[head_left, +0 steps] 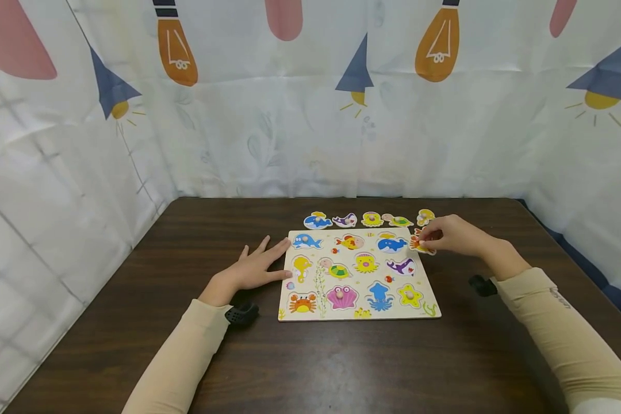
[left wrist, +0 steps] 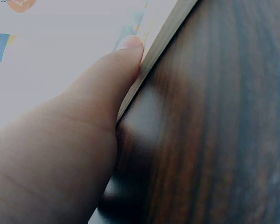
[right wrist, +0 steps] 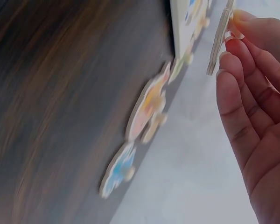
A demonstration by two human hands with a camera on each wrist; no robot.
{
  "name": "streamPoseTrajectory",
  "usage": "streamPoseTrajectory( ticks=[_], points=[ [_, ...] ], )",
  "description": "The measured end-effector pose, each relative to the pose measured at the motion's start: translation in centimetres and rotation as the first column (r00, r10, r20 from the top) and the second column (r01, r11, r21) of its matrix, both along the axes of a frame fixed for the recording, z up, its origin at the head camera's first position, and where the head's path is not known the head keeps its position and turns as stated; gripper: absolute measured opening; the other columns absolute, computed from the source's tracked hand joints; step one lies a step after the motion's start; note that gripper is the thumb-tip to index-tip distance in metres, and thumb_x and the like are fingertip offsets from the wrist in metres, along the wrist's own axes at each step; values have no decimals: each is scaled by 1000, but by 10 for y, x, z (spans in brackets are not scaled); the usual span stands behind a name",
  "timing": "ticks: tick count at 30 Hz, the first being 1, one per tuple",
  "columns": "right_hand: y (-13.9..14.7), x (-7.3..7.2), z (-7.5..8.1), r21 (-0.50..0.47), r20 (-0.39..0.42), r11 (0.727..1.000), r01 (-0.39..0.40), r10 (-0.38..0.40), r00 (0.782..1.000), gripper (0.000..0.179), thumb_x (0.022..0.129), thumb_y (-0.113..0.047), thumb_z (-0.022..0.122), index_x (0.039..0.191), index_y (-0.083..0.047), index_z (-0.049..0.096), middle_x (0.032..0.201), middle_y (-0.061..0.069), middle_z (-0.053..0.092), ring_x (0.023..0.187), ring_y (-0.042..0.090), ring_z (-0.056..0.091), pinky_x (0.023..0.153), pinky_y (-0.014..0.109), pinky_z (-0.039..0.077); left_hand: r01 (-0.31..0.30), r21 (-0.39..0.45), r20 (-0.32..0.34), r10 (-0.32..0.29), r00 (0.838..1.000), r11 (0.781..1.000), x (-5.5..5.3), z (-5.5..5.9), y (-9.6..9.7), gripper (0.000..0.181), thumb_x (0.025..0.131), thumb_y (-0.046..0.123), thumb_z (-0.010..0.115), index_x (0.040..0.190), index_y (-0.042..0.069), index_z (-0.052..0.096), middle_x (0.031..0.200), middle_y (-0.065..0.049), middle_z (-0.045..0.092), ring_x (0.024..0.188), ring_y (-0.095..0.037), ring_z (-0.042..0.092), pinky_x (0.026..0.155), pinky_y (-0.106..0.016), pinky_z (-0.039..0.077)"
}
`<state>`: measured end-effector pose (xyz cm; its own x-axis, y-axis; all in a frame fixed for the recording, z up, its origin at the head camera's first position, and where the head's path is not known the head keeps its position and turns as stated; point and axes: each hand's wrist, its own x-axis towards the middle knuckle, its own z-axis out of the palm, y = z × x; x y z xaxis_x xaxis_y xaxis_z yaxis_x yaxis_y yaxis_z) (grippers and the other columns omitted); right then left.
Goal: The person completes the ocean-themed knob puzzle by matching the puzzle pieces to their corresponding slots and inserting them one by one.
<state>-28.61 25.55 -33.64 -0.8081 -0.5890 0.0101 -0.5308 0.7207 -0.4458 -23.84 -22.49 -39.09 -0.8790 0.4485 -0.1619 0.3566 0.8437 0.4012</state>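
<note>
A wooden peg puzzle board with sea-animal pictures lies on the table. At its left edge my left hand is spread, fingertips and thumb touching the board. The left wrist view shows the thumb along the board's edge. By the upper right corner, my right hand pinches a puzzle piece with orange and white parts. In the right wrist view this piece appears edge-on, so its picture is hidden there. Knobs show on the pink shell piece and the blue dolphin piece in the board.
Behind the board, loose pieces lie in a row: a blue whale, a purple whale, a yellow octopus, a green turtle and a yellow piece. Blurred orange and blue pieces show in the right wrist view.
</note>
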Motion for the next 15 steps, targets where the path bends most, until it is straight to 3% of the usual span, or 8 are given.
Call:
streamPoseTrajectory(
  ticks=[8,15],
  points=[
    [-24,3,1,-45,3,994,-96,96,995,7,93,-11,77,98,-7,78,86,-5,67,76,14,57,67,28,54,3,-5,-6,-3,1000,1000,-1,1,3,92,97,64,57,167,24,13,171,-2,15,156,-38,-4,114,-73,-7],
    [-51,6,1,-19,3,986,-167,167,986,7,94,-14,76,98,-9,80,86,-7,65,73,11,55,64,27,51,0,-3,-7,0,1000,1000,0,-1,2,92,97,64,57,167,23,13,171,-3,15,156,-39,-4,113,-74,-7]
  ],
)
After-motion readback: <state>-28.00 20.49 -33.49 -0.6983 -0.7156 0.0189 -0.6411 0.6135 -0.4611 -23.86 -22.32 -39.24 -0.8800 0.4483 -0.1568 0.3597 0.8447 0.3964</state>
